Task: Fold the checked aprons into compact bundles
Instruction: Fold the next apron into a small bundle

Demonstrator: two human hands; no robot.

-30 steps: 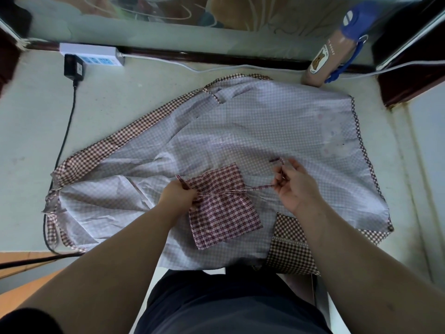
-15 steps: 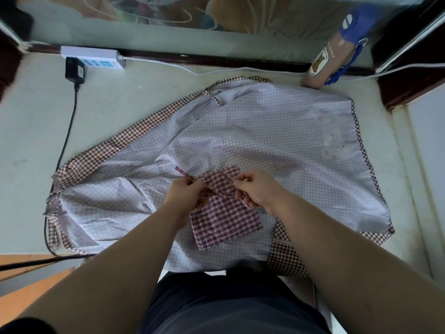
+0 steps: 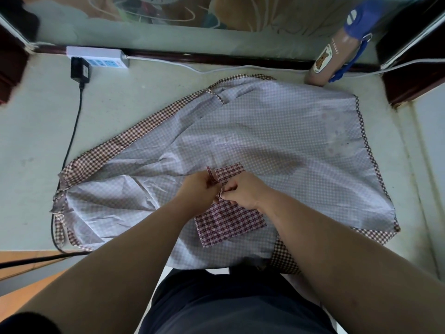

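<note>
— Any writing you can read?

— Little. The brown bottle (image 3: 337, 51) with the blue cap, at the far right edge of the table (image 3: 144, 97), has a pale label (image 3: 323, 60) with a small brown animal drawn on it. Beside the label runs a line of capitals that looks like "DOGGY", though I can't be certain. The white power strip (image 3: 96, 56) at the far left has blue sockets with no legible text, and a black adapter (image 3: 80, 69) is plugged in, its cable (image 3: 72, 141) running toward the near edge.

— Where are the aprons?

— The spread apron (image 3: 277, 141), pale check with a darker checked border, lies flat across the table. The folded bundle (image 3: 228, 221), in red check, sits on its near middle part.

— And the hands?

— The left hand (image 3: 196, 189) and right hand (image 3: 245, 191) meet over the bundle's far half, almost touching. Both have their fingers (image 3: 231, 188) curled in, pinching the thin checked tie (image 3: 212, 174), one end of which sticks up just beyond the left hand.

— What changed over the last second?

— A second ago the right hand was out to the right, drawing the tie taut across the bundle. Half a second ago it had come in over the bundle. Now it is tight against the left hand. The bundle and the spread apron have not shifted.
</note>
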